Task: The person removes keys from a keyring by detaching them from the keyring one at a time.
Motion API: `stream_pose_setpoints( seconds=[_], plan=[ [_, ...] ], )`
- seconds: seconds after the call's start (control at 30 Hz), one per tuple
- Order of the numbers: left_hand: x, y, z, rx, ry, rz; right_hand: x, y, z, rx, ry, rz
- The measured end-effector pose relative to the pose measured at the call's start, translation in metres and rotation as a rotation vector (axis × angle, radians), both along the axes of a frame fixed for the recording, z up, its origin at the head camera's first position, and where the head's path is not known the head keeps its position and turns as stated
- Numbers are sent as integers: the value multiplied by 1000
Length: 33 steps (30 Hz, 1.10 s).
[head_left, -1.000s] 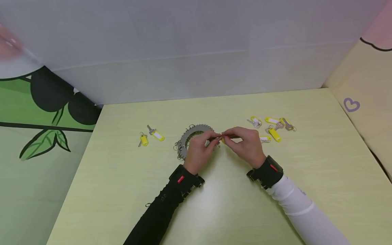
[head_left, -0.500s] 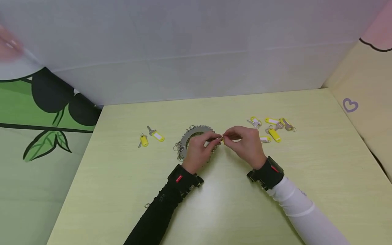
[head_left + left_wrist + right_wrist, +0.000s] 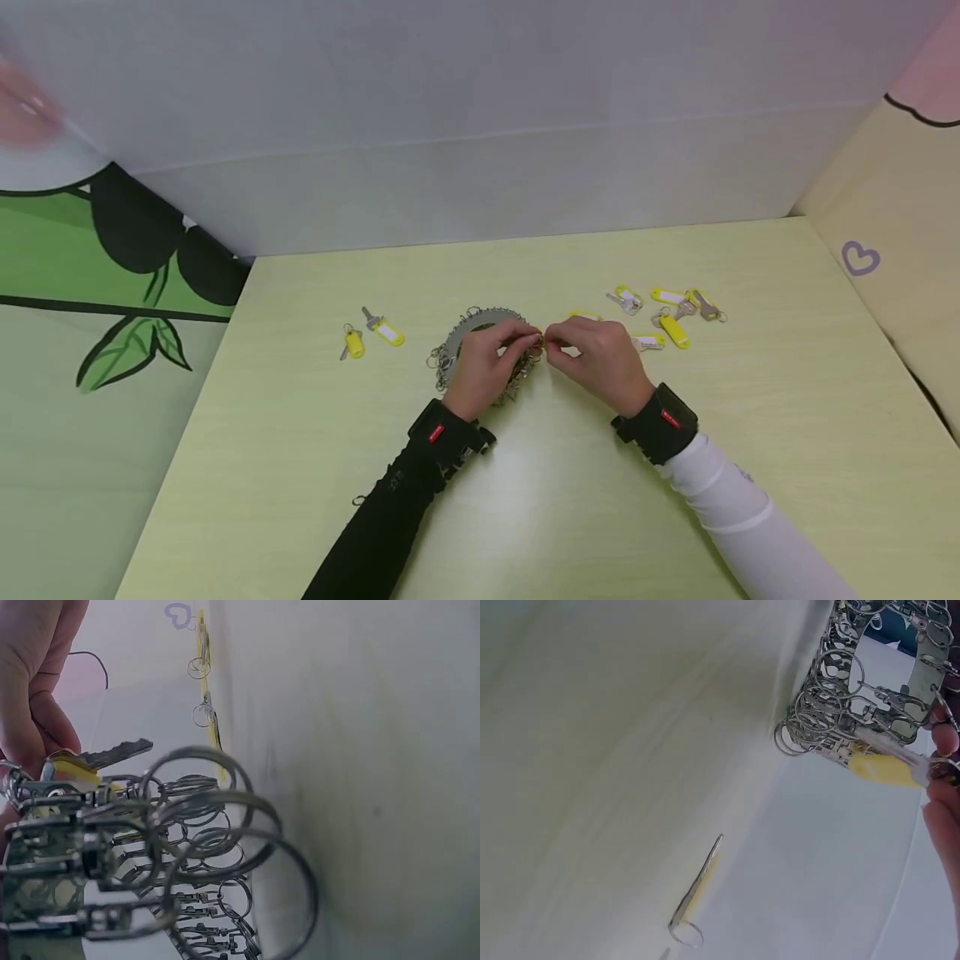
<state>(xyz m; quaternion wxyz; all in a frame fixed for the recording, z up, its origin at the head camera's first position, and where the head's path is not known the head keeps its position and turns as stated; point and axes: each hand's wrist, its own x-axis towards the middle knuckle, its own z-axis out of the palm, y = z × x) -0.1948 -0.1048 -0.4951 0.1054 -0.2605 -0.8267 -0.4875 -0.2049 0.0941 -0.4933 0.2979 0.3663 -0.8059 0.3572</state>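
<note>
A round metal key holder [image 3: 490, 317], its rim lined with snap hooks and split rings, is at the middle of the table. My left hand [image 3: 483, 367] is over its right side, thumb and forefinger pinching at a snap hook. My right hand [image 3: 596, 354] meets those fingertips and pinches a key tag by its ring end. The yellow key tag [image 3: 885, 769] hangs from the fingers in the right wrist view. Its toothed key [image 3: 118, 754] sticks out beside the hooks in the left wrist view. The fingertips hide where ring and hook meet.
To the right lie several keys with yellow tags [image 3: 673, 331], one tag [image 3: 585, 316] just behind my right hand. Two more tagged keys [image 3: 387, 332] rest on the left. A loose ring [image 3: 358, 500] lies by my left sleeve. A wall [image 3: 480, 192] stands behind the table.
My right hand has turned over slightly, its back now more upward. A yellow tag behind it has come into view. The left hand has barely shifted left.
</note>
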Motion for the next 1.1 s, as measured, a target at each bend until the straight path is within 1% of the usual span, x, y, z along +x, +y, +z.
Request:
stream_pose_setpoints(
  seconds=[0.1, 0.2, 0.3, 0.5, 0.6, 0.7, 0.83, 0.97, 1.1],
  plan=[
    [0, 0, 1, -8, -6, 7, 0, 0, 1, 16, 19, 6],
    [1, 0, 3, -17, 3, 16, 0, 1, 2, -5, -18, 34],
    [1, -1, 3, -16, 15, 21, -1, 3, 3, -51, -117, 67],
    [1, -1, 2, -17, 24, 37, -2, 6, 5, -112, -368, 112],
    [1, -1, 2, -37, 36, 60, -2, 5, 5, -144, -439, 126],
    [1, -2, 1, -67, 55, 78, -2, 3, 4, -162, -450, 115],
    [1, -2, 1, -82, 72, 82, 0, 0, 1, -169, -406, 96],
    [1, -2, 0, -81, 72, 87, 1, -1, 0, -159, -370, 99],
    [1, -3, 0, -82, 78, 84, 0, 0, 1, -162, -408, 110]
  ],
)
